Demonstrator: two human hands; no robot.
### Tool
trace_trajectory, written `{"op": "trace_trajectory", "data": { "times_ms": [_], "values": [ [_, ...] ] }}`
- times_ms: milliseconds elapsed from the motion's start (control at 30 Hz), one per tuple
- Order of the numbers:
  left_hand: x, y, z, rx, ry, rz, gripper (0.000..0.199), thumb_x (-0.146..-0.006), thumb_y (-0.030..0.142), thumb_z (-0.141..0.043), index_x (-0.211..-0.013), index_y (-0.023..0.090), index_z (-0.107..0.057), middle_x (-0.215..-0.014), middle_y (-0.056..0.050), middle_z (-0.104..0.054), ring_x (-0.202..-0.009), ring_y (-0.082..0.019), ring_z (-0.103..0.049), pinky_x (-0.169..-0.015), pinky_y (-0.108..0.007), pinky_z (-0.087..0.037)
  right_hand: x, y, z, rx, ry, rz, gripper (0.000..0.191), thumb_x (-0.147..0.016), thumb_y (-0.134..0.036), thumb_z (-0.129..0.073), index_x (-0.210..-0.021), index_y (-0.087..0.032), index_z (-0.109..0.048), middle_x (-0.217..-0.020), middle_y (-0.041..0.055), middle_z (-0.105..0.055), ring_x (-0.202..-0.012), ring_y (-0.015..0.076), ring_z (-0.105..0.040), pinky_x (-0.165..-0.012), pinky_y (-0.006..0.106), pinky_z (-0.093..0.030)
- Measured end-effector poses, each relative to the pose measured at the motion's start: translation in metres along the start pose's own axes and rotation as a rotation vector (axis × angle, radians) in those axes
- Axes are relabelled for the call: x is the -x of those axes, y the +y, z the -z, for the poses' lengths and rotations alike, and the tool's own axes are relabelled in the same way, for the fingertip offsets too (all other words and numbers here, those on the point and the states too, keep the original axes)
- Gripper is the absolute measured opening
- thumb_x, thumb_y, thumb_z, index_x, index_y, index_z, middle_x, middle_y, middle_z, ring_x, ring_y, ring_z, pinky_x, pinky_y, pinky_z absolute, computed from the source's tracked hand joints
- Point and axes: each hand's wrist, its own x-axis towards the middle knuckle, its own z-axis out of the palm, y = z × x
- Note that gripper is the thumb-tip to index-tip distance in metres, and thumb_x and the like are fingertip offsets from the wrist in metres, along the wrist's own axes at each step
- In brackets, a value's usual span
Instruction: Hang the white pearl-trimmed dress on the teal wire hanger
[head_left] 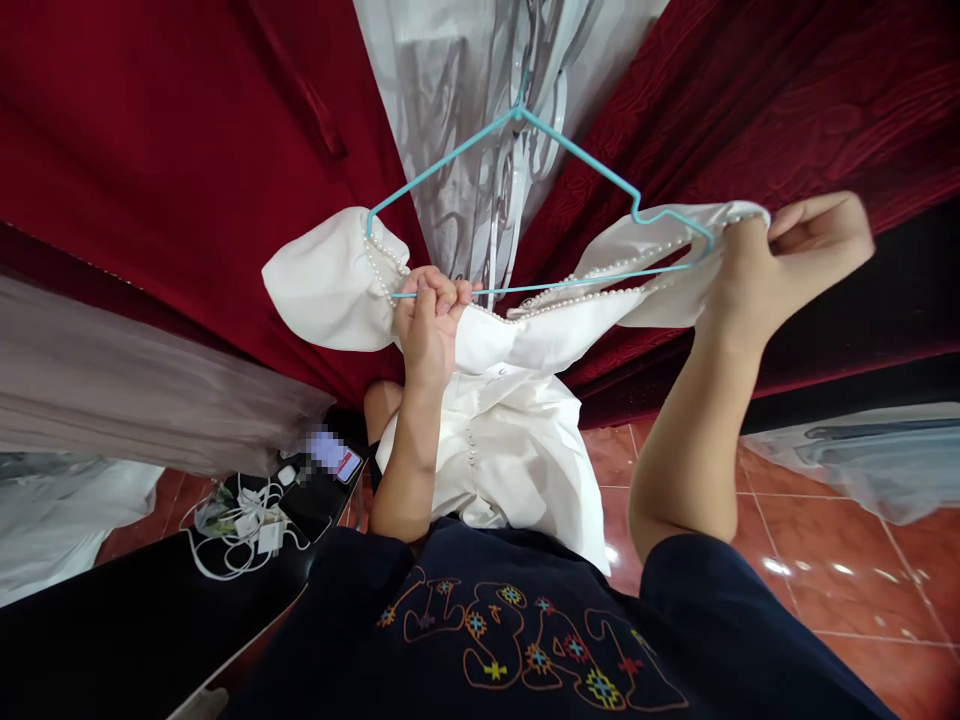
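A white, pearl-edged, smooth cloth garment (525, 440) is spread along the lower edge of a thin light-blue hanger (517, 112). The hanger's bar is gripped by the left hand (429, 318), apparently for steadiness; beyond its right corner, cloth is pinched by the right hand's (814, 235) fingers, probably for tautness.

Single head-worn view, above and behind left grip (429, 325) and right grip (799, 250), facing forward and down; close, wide-angle; wearer's shirt (360, 640) at bottom, nearer than both.
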Motion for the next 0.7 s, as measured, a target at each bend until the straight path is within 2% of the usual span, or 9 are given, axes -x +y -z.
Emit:
{"op": "trace_trajectory", "data": {
  "times_ms": [100, 200, 333, 433, 500, 567, 600, 633, 700],
  "values": [
    [-0.001, -0.002, 0.002, -0.034, -0.018, -0.051, 0.025, -0.106, 0.024, -0.052, -0.081, 0.020, -0.054, -0.065, 0.006, -0.035, -0.068, -0.012, -0.057, -0.107, -0.043, -0.054, -0.006, -0.030, -0.006, -0.054, -0.020, 0.124, 0.040, -0.071, 0.013, -0.049, -0.059, -0.020, -0.030, -0.064, -0.0073, -0.031, -0.062, 0.0019, -0.029, -0.067, 0.024, -0.027],
    [-0.001, -0.006, 0.002, -0.043, -0.067, -0.100, 0.023, -0.106, 0.023, -0.051, -0.083, 0.020, -0.052, -0.066, 0.006, -0.034, -0.068, -0.012, -0.057, -0.102, -0.039, -0.056, 0.006, -0.059, -0.014, -0.158, -0.204, 0.170, 0.037, -0.071, 0.011, -0.053, -0.060, -0.019, -0.033, -0.065, -0.0067, -0.033, -0.062, 0.0014, -0.029, -0.063, 0.025, -0.023],
    [0.001, -0.008, 0.001, -0.012, -0.096, -0.094, 0.023, -0.106, 0.021, -0.048, -0.083, 0.020, -0.051, -0.066, 0.006, -0.033, -0.068, -0.010, -0.055, -0.093, -0.032, -0.057, 0.028, -0.084, -0.015, -0.217, -0.676, 0.046, 0.032, -0.075, 0.002, -0.068, -0.070, -0.019, -0.044, -0.063, -0.0065, -0.040, -0.056, 0.0027, -0.034, -0.055, 0.025, -0.021],
    [0.001, -0.006, 0.003, -0.038, -0.088, -0.080, 0.023, -0.106, 0.024, -0.052, -0.083, 0.020, -0.051, -0.067, 0.006, -0.034, -0.069, -0.010, -0.056, -0.095, -0.032, -0.057, 0.036, -0.092, 0.003, -0.202, -1.161, -0.205, 0.028, -0.085, -0.025, -0.077, -0.079, -0.021, -0.050, -0.060, -0.0059, -0.042, -0.051, 0.0048, -0.034, -0.049, 0.024, -0.021],
    [-0.001, -0.005, 0.005, -0.053, -0.085, -0.069, 0.023, -0.106, 0.026, -0.053, -0.084, 0.020, -0.052, -0.067, 0.006, -0.035, -0.070, -0.011, -0.057, -0.097, -0.034, -0.056, 0.042, -0.090, 0.018, -0.227, -1.485, -0.372, 0.028, -0.089, -0.042, -0.075, -0.086, -0.021, -0.057, -0.062, -0.0038, -0.047, -0.053, 0.0065, -0.040, -0.047, 0.024, -0.027],
    [-0.003, -0.003, 0.006, -0.054, -0.085, -0.053, 0.023, -0.107, 0.027, -0.051, -0.084, 0.020, -0.052, -0.067, 0.006, -0.035, -0.070, -0.011, -0.058, -0.099, -0.035, -0.056, 0.052, -0.082, 0.025, -0.280, -1.704, -0.466, 0.032, -0.090, -0.050, -0.072, -0.099, -0.020, -0.064, -0.069, -0.0006, -0.058, -0.060, 0.0090, -0.052, -0.051, 0.024, -0.039],
    [-0.004, -0.003, 0.006, -0.051, -0.082, -0.045, 0.024, -0.107, 0.027, -0.050, -0.084, 0.020, -0.052, -0.066, 0.006, -0.035, -0.069, -0.011, -0.058, -0.100, -0.035, -0.056, 0.059, -0.077, 0.024, -0.320, -1.734, -0.501, 0.037, -0.091, -0.053, -0.071, -0.108, -0.020, -0.065, -0.075, 0.0013, -0.064, -0.064, 0.0104, -0.057, -0.055, 0.024, -0.046],
    [-0.004, -0.003, 0.006, -0.047, -0.077, -0.038, 0.024, -0.107, 0.027, -0.050, -0.084, 0.020, -0.052, -0.066, 0.006, -0.035, -0.069, -0.011, -0.058, -0.101, -0.036, -0.056, 0.067, -0.072, 0.021, -0.372, -1.703, -0.544, 0.044, -0.091, -0.055, -0.070, -0.118, -0.020, -0.065, -0.085, 0.0032, -0.069, -0.070, 0.0115, -0.062, -0.061, 0.025, -0.051],
    [-0.004, -0.004, 0.005, -0.044, -0.070, -0.022, 0.024, -0.106, 0.028, -0.053, -0.084, 0.020, -0.052, -0.065, 0.006, -0.036, -0.070, -0.011, -0.060, -0.104, -0.037, -0.055, 0.085, -0.063, 0.007, -0.534, -1.467, -0.663, 0.054, -0.090, -0.060, -0.068, -0.128, -0.024, -0.061, -0.112, 0.0061, -0.073, -0.085, 0.0137, -0.070, -0.074, 0.028, -0.060]
  ]
}}
